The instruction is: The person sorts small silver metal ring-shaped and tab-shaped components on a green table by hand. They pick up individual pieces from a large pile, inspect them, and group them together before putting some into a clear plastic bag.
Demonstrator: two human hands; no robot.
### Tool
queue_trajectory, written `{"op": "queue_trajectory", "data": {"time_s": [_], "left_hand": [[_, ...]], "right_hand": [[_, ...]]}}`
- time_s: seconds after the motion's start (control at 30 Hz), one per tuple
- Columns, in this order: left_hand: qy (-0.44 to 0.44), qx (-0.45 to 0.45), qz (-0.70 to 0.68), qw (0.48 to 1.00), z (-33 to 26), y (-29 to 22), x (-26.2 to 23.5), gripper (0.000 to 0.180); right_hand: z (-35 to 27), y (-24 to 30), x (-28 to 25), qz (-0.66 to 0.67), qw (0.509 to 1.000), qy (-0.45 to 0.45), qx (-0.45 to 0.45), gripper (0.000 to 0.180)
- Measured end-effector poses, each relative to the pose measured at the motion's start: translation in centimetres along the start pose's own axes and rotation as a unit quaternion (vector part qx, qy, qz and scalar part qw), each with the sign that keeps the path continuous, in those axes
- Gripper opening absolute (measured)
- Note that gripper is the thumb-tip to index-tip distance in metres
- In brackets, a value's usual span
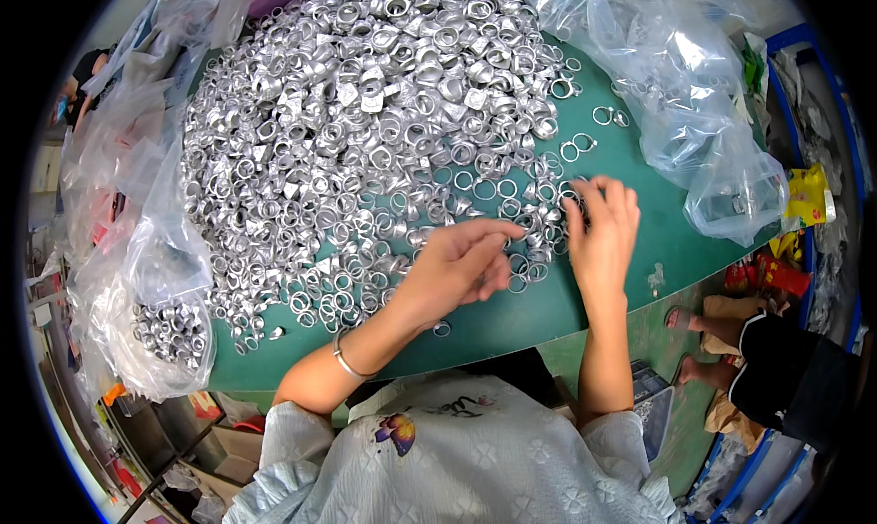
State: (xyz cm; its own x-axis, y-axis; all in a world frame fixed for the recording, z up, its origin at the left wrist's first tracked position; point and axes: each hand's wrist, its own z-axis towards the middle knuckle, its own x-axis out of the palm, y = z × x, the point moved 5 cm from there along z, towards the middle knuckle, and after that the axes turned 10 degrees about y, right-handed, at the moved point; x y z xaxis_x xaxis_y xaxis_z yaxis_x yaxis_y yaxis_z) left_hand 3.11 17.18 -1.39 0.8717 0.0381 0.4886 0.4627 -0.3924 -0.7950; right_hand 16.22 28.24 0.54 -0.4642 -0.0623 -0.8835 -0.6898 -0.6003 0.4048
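Observation:
A broad heap of silver-coloured metal rings [365, 95] covers much of the green tabletop [475, 328]. My left hand [464, 261] hovers at the heap's near right edge. Its index finger points right and the other fingers curl in; what they hold, if anything, is hidden. Just to the right, my right hand [605, 227] bends down over a small cluster of rings [545, 222]. Its thumb and fingers are apart, with the tips at the cluster's right side. A few thin rings [577, 146] lie loose beyond that hand.
Clear plastic bags [676, 76] drape over the table's far right corner. At the left edge, another clear bag [151, 250] has more rings [174, 332] beside it. A grey bin [650, 405] stands below the table. Another person's legs [722, 350] show at the right.

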Motion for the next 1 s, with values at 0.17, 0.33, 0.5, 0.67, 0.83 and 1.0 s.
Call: {"op": "queue_trajectory", "data": {"time_s": [0.17,0.33,0.5,0.67,0.83,1.0], "left_hand": [[-0.001,0.047,0.093,0.995,0.7,0.3,0.5,0.026],[-0.04,0.123,0.082,0.988,0.2,0.3,1.6,0.035],[-0.046,0.168,0.196,0.965,-0.6,-0.5,2.0,0.03],[-0.055,0.166,0.176,0.969,-1.1,-0.2,1.8,0.028],[-0.069,0.146,0.187,0.969,-1.5,0.0,1.5,0.027],[-0.142,0.138,0.371,0.907,-2.2,-0.5,-0.2,0.025]], "right_hand": [[-1.2,-1.3,-0.3,0.284,0.953,-0.043,0.097,0.008],[-5.6,0.4,3.5,0.728,0.646,0.055,0.222,0.011],[-6.8,2.3,3.9,0.789,0.566,0.064,0.229,0.013],[-6.8,2.5,3.4,0.765,0.614,0.052,0.186,0.013],[-7.3,2.3,2.9,0.703,0.686,0.053,0.18,0.014],[-6.0,0.8,-0.6,0.213,0.975,0.006,0.06,0.029]]}}
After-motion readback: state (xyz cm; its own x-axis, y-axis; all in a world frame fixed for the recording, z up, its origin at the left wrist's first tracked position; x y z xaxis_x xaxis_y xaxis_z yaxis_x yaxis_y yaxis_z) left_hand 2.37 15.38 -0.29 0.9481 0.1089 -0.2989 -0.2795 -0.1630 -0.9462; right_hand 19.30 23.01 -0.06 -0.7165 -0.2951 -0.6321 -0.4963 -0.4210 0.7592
